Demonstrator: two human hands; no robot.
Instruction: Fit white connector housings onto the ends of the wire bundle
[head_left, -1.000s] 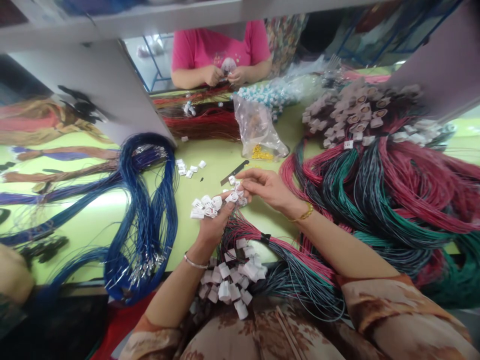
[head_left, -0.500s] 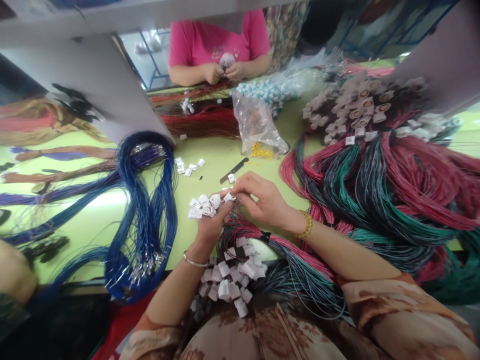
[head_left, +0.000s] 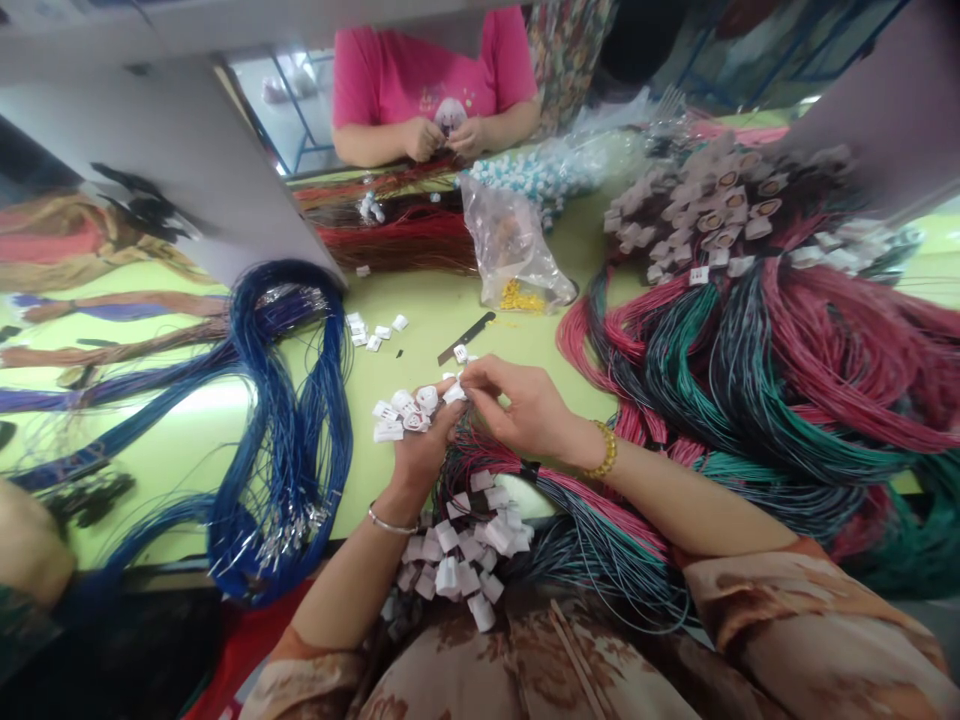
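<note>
Several white plastic connectors (head_left: 405, 408) are bunched in my left hand (head_left: 427, 450), which is closed around them. Between the two hands is one white connector (head_left: 453, 390), its front clear of the bunch. My right hand (head_left: 525, 400) pinches at that connector's near side; what lies between its fingertips is too small to make out. Red, black and green wires (head_left: 487, 450) run down from the hands towards a bundle tied with a black band (head_left: 529, 470). A cluster of white connectors (head_left: 465, 550) hangs at the table's near edge.
A dark blade (head_left: 466, 338) lies beyond my hands, with loose white connectors (head_left: 375, 332) to its left. Behind stands a plastic bag (head_left: 510, 245) with yellow pieces. Blue wires (head_left: 285, 420) lie left, red-green-black wires (head_left: 750, 360) right. Across the table works a person in pink (head_left: 439, 80).
My hands stay almost in place; the right fingers shift slightly at the connector. The whole view has drifted a little.
</note>
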